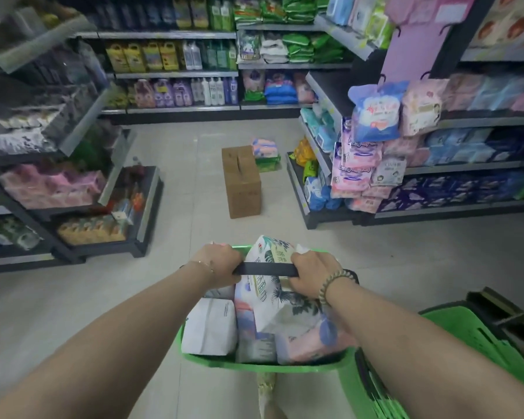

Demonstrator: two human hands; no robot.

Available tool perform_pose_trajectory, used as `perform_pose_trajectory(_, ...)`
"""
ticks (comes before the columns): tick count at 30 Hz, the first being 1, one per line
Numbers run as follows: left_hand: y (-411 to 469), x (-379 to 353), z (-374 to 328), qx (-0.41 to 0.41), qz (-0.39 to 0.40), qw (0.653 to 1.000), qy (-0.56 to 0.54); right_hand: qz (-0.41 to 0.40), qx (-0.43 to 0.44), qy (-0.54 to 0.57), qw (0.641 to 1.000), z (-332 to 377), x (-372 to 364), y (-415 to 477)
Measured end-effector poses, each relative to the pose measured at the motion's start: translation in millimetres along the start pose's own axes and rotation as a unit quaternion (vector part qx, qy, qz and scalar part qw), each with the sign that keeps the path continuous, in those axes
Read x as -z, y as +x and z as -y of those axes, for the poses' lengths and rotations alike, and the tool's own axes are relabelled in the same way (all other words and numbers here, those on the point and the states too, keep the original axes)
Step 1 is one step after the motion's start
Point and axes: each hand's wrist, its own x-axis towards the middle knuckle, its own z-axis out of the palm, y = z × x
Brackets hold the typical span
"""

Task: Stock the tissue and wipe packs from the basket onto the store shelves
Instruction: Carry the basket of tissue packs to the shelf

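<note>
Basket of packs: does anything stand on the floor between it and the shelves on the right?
Not directly: a cardboard box stands mid-aisle ahead of the basket, loose packs behind it; the floor toward the right shelves looks free.

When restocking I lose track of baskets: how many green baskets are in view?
2. One green basket, full of packs, is carried low centre by its black handle; a second green basket sits lower right, partly cut off. Others may be nested there.
</note>
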Motion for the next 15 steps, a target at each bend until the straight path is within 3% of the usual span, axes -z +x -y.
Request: perform_pose_trajectory(15,216.4,35.4,104.6,0.012,0.031,0.999,-0.028,0.044,0.019,-0.021,0.999,-83.9,43.4,234.9)
